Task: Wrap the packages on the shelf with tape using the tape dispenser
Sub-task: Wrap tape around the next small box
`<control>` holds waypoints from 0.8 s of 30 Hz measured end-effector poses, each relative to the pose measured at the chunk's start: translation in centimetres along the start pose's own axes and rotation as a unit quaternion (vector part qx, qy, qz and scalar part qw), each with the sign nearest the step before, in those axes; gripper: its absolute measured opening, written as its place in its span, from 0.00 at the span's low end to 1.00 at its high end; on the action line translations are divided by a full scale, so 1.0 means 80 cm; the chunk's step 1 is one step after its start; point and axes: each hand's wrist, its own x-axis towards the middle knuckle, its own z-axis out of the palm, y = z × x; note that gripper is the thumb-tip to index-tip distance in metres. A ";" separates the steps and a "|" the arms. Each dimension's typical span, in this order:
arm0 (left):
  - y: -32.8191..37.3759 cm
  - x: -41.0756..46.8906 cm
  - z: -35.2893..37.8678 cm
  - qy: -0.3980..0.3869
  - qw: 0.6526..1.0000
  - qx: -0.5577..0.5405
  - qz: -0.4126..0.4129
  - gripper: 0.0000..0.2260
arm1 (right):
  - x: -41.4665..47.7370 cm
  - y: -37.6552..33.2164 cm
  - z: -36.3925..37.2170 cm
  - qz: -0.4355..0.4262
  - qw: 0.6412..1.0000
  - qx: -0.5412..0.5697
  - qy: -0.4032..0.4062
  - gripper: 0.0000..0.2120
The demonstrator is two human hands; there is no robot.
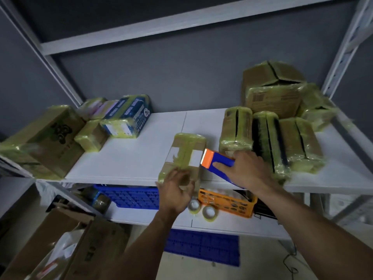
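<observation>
We see the half-taped cardboard package (182,156) at the front edge of the white shelf (131,158); our right hand (245,171) grasps the blue-and-orange tape dispenser (217,161) at its right side; our left hand (177,191), blurred, covers its near end, and we cannot tell whether it grips; wrapped packages (236,128) flank it.

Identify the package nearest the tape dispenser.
The flat brown package with the white label, alone at the shelf front. The left hand touches it and the right hand holds the tape dispenser beside it; the others are piled at the sides.

Left hand (177,191) loosely extended, blurred; right hand (245,170) curled, gripping.
</observation>
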 end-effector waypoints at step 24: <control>-0.045 0.078 -0.039 -0.081 0.953 0.223 -0.187 0.26 | 0.069 -0.024 0.037 0.022 0.973 0.218 -0.072 0.34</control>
